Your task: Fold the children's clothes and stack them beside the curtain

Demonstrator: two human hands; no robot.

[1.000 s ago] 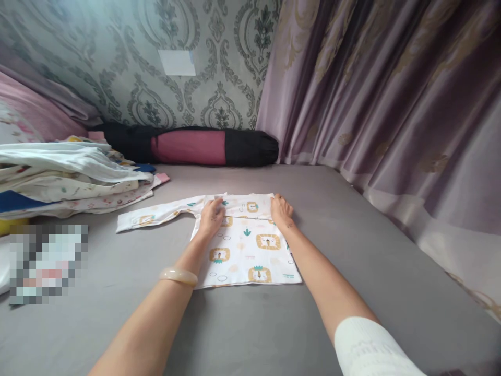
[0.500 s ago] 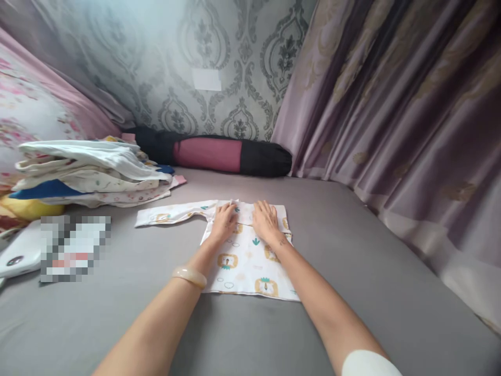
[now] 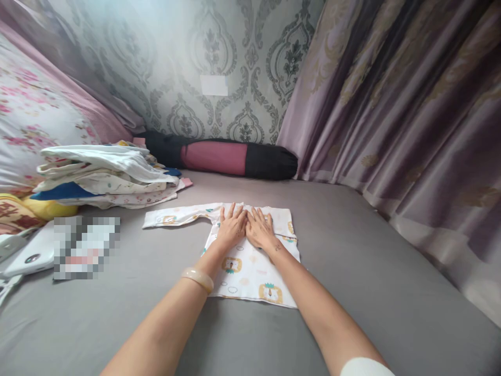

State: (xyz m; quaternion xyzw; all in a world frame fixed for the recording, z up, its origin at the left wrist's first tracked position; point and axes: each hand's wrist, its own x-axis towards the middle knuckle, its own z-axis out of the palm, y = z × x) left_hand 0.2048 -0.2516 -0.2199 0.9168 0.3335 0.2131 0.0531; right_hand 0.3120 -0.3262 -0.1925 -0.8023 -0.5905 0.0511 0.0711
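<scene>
A small white shirt (image 3: 250, 284) printed with lions and green sprigs lies flat on the grey bed sheet. One sleeve (image 3: 168, 216) stretches out to the left, while the right sleeve (image 3: 282, 222) is folded across the top of the body. Pressing on the upper middle of the shirt is my left hand (image 3: 232, 225), palm down with fingers spread, a pale bangle on its wrist. Beside it, my right hand (image 3: 259, 227) rests flat on the folded sleeve. Both hands nearly touch each other, and neither grasps the cloth.
A pile of clothes (image 3: 105, 177) sits at the left, in front of a floral pillow (image 3: 31, 115). Nearer lie a white phone (image 3: 33, 253) and a blurred-out flat item (image 3: 86, 248). A black and maroon bolster-shaped bag (image 3: 215, 157) lies along the wall; curtains (image 3: 371, 104) hang at right.
My right hand has slid left along the folded sleeve, up against my left hand. The left hand's fingers are more spread. The whole view has shifted slightly.
</scene>
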